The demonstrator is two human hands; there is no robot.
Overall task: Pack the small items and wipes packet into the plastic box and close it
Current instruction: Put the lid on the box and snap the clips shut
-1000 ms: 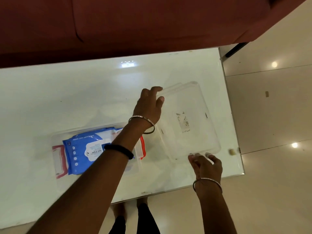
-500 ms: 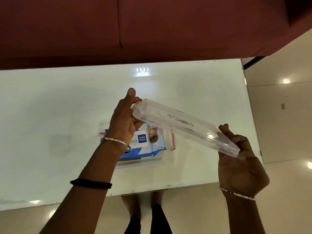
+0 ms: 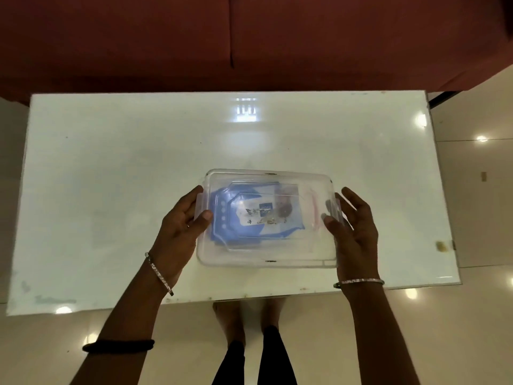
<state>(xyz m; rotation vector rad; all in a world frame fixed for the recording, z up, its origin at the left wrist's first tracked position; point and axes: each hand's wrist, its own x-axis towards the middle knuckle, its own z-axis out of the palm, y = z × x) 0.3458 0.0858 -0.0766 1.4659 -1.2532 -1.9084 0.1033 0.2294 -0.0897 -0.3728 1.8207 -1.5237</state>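
Head view: left hand [image 3: 180,232] pinches, and straight-fingered right hand [image 3: 354,232] presses, opposite ends of the lid [image 3: 305,182] to seat it squarely on the plastic box [image 3: 236,261].

one head-worn wide-angle view looks almost straight down from above the near edge of the table [image 3: 111,190]. the plastic box [image 3: 249,252] sits centre frame, fairly close; what is probably a sofa [image 3: 249,37] fills the top, feet [image 3: 230,320] the bottom centre.

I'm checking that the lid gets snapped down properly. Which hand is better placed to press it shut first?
Left, probably. The left hand pinches the lid at its end, thumb on top. The right hand has straight fingers off the lid, only its thumb touching.
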